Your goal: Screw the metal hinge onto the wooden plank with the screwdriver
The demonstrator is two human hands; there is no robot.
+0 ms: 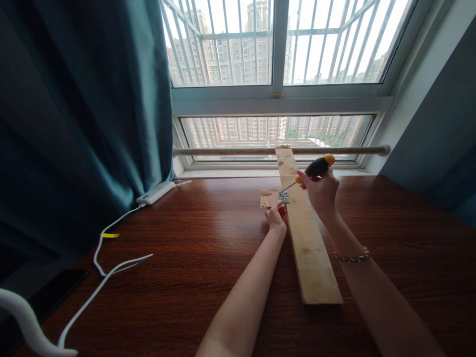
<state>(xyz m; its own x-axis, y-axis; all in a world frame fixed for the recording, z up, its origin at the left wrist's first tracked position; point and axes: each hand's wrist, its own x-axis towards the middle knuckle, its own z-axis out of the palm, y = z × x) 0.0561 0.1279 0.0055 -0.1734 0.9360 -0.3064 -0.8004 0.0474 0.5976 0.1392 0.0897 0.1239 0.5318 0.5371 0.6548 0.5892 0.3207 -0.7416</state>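
Note:
A long pale wooden plank (308, 243) lies on the dark wooden table (193, 248), running away from me toward the window. A small metal hinge (284, 197) sits at its left edge, next to a smaller wood piece (268, 197). My right hand (320, 191) is closed around a screwdriver (316, 167) with a black and yellow handle, its tip down on the hinge. My left hand (275, 218) is closed in a pinch at the plank's left edge just below the hinge; what the fingers press on is hidden.
A white power strip (155, 192) lies at the table's back left, its white cables (111, 258) trailing toward me. A teal curtain (82, 114) hangs on the left. A metal rail (230, 151) crosses below the barred window (275, 44). A dark phone (55, 292) lies near the left edge.

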